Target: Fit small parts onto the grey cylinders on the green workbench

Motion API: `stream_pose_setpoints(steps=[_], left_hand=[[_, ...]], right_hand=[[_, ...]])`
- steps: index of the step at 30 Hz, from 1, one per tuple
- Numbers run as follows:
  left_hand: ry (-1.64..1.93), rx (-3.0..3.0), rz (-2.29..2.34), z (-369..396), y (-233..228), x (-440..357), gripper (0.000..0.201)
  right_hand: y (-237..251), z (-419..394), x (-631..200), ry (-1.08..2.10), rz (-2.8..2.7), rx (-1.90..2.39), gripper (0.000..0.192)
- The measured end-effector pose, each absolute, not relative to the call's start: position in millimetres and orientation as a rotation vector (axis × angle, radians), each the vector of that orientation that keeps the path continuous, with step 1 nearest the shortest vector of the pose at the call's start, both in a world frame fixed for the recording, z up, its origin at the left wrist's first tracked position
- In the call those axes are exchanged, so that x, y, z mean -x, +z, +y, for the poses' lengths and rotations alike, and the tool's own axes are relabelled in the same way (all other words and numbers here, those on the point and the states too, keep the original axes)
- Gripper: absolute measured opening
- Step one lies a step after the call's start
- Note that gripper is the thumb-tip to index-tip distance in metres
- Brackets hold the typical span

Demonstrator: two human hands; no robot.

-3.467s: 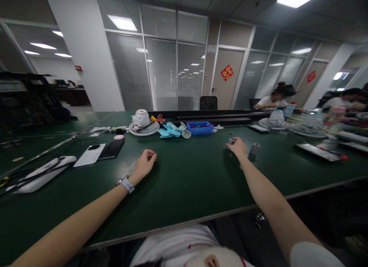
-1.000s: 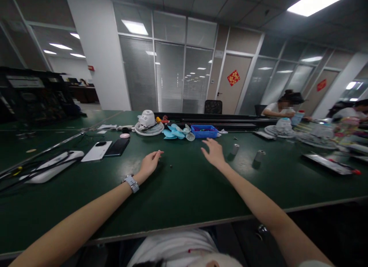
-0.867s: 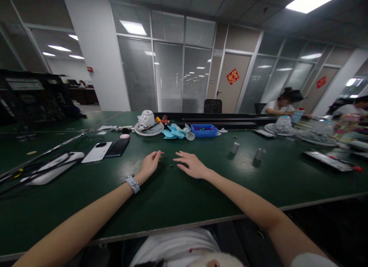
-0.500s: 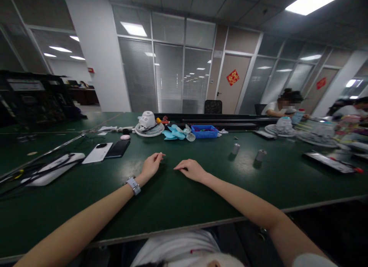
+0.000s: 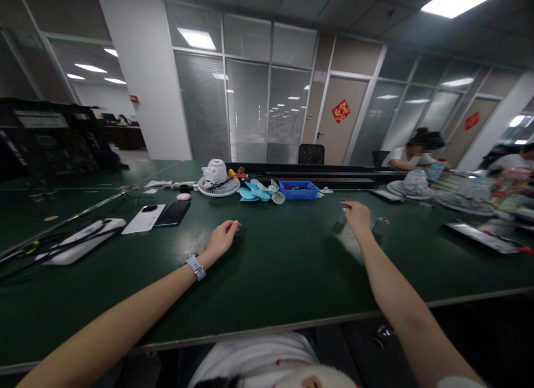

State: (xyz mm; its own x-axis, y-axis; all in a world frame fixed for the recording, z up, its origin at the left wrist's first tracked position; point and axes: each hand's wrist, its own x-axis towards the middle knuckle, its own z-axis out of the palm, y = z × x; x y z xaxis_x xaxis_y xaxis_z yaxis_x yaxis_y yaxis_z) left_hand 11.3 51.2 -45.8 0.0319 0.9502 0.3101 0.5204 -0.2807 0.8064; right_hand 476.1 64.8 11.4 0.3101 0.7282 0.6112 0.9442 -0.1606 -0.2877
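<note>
My left hand (image 5: 222, 239), with a grey watch (image 5: 194, 267) at the wrist, rests over the green table. Its fingers are pinched together, and whatever they hold is too small to name. My right hand (image 5: 357, 216) reaches out at the right, thumb and fingertips closed by a small thin piece (image 5: 343, 199). I cannot tell whether that piece is gripped or only touched. Beside these fingers stands a small silvery cylinder (image 5: 341, 216), partly covered by them. Another such cylinder (image 5: 380, 226) stands just right of my right wrist, apart from it.
Behind my hands lie light-blue fan blades (image 5: 255, 191), a blue basket (image 5: 298, 194) and a white fan part (image 5: 217, 179). Two phones (image 5: 144, 219) and a white case with black cables (image 5: 83, 242) lie left. A co-worker (image 5: 411, 154) sits far right near another phone (image 5: 479, 236).
My right hand has moved right and forward from near my left hand to the nearer cylinder and the thin piece. The left hand has stayed nearly still. The view has shifted slightly.
</note>
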Motion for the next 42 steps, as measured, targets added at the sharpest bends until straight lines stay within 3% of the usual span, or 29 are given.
stream_pose_setpoints(steps=[21,42], left_hand=[[1.186,-1.834,1.488,47.6,-42.9,-15.3,0.040],[1.171,-1.862,1.524,42.0,-37.1,-15.7,0.033]], right_hand=[[-3.1,72.6,-482.5,-0.434,-1.375,2.017,0.032],[-2.8,73.2,-485.8,-0.206,-1.246,1.985,0.030]])
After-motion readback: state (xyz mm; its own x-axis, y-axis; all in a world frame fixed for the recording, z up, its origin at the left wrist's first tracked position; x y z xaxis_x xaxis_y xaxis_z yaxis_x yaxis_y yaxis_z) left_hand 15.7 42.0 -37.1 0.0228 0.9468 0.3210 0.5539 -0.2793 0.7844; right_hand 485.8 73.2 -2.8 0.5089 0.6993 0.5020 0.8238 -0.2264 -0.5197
